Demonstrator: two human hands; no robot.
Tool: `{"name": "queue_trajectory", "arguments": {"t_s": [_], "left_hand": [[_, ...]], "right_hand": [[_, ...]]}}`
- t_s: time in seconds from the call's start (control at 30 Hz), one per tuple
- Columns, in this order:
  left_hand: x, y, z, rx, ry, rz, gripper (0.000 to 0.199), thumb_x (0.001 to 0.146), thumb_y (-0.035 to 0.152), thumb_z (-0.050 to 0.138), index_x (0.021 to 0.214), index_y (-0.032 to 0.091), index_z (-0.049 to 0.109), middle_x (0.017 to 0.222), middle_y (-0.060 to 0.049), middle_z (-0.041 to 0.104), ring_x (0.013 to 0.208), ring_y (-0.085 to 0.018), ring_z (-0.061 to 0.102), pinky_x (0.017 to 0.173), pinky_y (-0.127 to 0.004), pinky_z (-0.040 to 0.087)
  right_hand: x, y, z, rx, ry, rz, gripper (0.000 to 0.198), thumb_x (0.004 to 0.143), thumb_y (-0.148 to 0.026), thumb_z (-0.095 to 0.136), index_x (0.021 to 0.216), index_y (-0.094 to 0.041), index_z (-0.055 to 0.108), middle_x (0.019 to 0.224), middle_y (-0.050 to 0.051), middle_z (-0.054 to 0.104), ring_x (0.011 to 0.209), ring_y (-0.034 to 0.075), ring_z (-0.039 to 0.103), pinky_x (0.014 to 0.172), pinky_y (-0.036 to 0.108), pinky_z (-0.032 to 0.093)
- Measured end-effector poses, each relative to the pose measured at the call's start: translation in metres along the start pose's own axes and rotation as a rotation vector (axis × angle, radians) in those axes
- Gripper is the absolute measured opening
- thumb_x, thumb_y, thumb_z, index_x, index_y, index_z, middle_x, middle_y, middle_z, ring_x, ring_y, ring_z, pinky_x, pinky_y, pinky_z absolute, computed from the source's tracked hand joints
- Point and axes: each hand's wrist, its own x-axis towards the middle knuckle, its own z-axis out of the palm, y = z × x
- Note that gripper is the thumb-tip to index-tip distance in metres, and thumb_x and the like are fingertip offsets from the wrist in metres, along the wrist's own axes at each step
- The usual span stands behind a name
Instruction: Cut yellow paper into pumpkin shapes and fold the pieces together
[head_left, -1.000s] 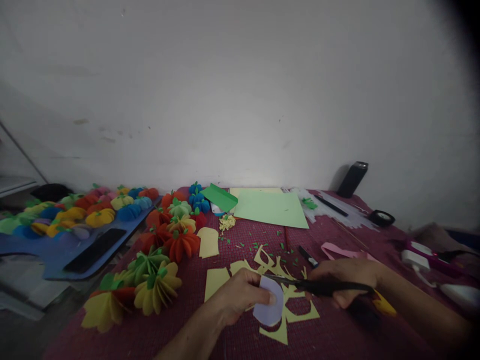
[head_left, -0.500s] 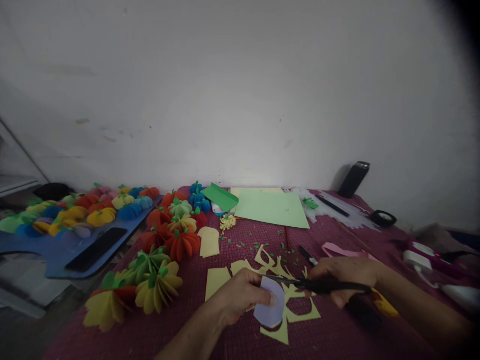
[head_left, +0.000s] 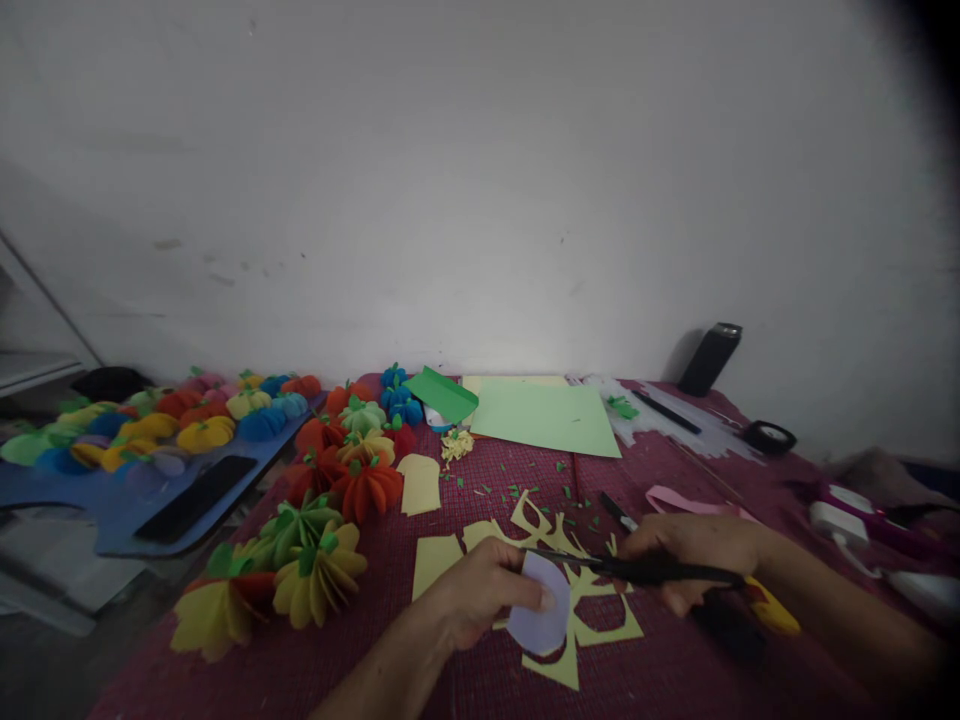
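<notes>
Between the thumb and fingers of my left hand (head_left: 487,590) is a rounded lilac paper piece (head_left: 538,612). My right hand (head_left: 686,555) is closed round the black handles of a pair of scissors (head_left: 637,570). Their blades point left and meet the upper edge of the lilac paper, close to my left fingertips. Whether the blades are parted is hard to see. Pale yellow paper offcuts (head_left: 611,625) with rounded holes lie under and around both hands. A pale yellow sheet (head_left: 435,562) lies partly behind my left hand.
Paper pumpkins (head_left: 367,487) crowd the table's left side; more sit on a blue board (head_left: 225,510) with a black phone (head_left: 196,498). Light green sheets (head_left: 547,415) lie at the back. A black bottle (head_left: 709,360), tape roll (head_left: 769,437) and cutter knife (head_left: 619,510) are to the right.
The view has shifted very slightly. Both hands, the scissors and the lilac paper hold nearly the same position.
</notes>
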Motion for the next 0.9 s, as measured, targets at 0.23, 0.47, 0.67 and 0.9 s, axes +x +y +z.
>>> {"name": "queue_trajectory", "arguments": {"t_s": [0.23, 0.47, 0.67, 0.9], "left_hand": [[0.001, -0.003, -0.003, -0.03, -0.021, 0.023, 0.017, 0.046, 0.017, 0.067, 0.061, 0.01, 0.067, 0.057, -0.002, 0.06, 0.048, -0.009, 0.051, 0.051, -0.022, 0.034], [0.006, -0.004, -0.006, -0.09, 0.087, 0.141, 0.023, 0.051, 0.023, 0.072, 0.068, 0.008, 0.068, 0.059, -0.004, 0.062, 0.051, -0.011, 0.053, 0.053, -0.024, 0.04], [0.017, -0.001, -0.016, -0.252, 0.319, 0.355, 0.035, 0.054, 0.031, 0.074, 0.08, 0.009, 0.068, 0.07, -0.008, 0.066, 0.063, -0.015, 0.058, 0.064, -0.027, 0.044], [0.024, -0.001, -0.024, -0.305, 0.445, 0.375, 0.036, 0.051, 0.03, 0.076, 0.08, 0.01, 0.068, 0.068, -0.008, 0.066, 0.058, -0.013, 0.057, 0.062, -0.026, 0.044]], "right_hand": [[-0.001, -0.002, 0.002, 0.024, 0.034, 0.019, 0.05, 0.064, -0.045, 0.067, 0.104, -0.016, 0.06, 0.052, -0.005, 0.047, 0.042, 0.005, 0.041, 0.036, 0.014, 0.032], [0.002, -0.01, 0.003, 0.137, 0.535, 0.058, 0.043, 0.077, -0.051, 0.05, 0.092, -0.012, 0.057, 0.063, 0.0, 0.053, 0.044, 0.005, 0.046, 0.038, 0.015, 0.034], [0.031, -0.027, 0.028, 0.08, 0.83, -0.011, 0.044, 0.069, -0.04, 0.062, 0.105, -0.016, 0.055, 0.069, 0.002, 0.06, 0.055, 0.013, 0.053, 0.048, 0.023, 0.042], [0.082, -0.049, 0.055, 0.358, 1.142, -0.251, 0.047, 0.063, -0.029, 0.066, 0.104, -0.016, 0.047, 0.074, 0.001, 0.058, 0.066, 0.015, 0.055, 0.061, 0.026, 0.045]]}}
